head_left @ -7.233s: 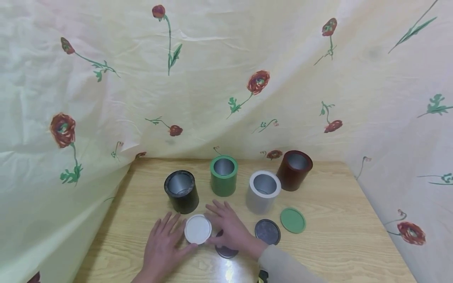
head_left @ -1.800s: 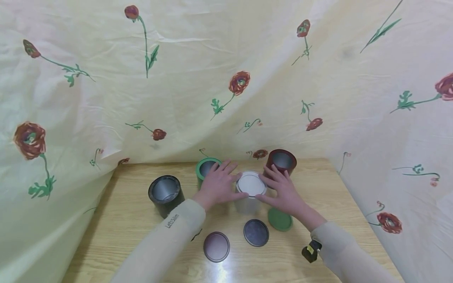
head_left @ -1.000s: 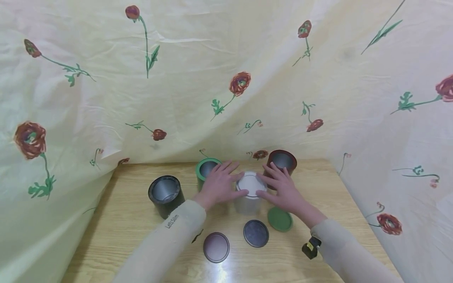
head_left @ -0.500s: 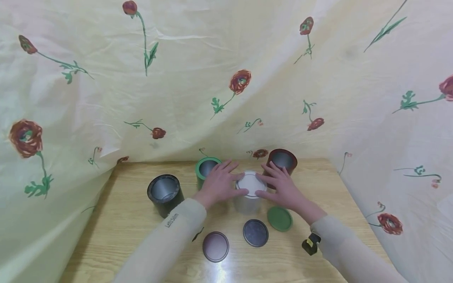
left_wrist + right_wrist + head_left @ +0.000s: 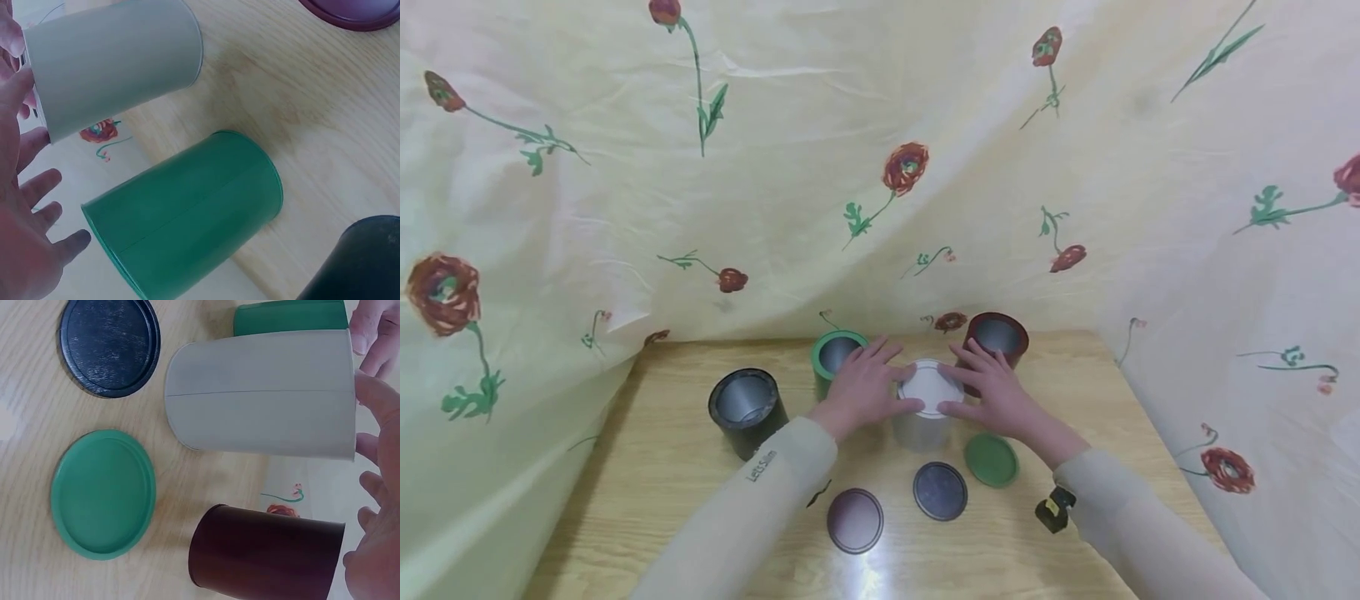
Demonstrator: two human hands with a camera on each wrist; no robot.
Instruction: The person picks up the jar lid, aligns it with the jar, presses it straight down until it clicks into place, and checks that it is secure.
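Note:
A white canister [image 5: 921, 433] stands upright with a round white lid [image 5: 931, 387] lying over its mouth. My left hand [image 5: 861, 392] is at the lid's left side, thumb and forefinger touching its rim. From the right, my right hand [image 5: 996, 396] touches the opposite rim in the same way. The other fingers of both hands are spread outward. In the left wrist view, the fingertips are right at the top of the white canister [image 5: 119, 65]; in the right wrist view, the right thumb reaches the canister's top edge [image 5: 351, 394].
An uncovered green canister [image 5: 822, 367] is behind the left hand, a dark red one [image 5: 1000, 333] behind the right. At left stands an uncovered black canister [image 5: 748, 417]. Dark red [image 5: 855, 521], black [image 5: 940, 492] and green [image 5: 992, 460] lids lie on the wooden table [image 5: 647, 500].
The white lid has gone from the table near the black canister to the top of the white canister, carried by the hands. Over the last second the hands barely move; the view shifts slightly.

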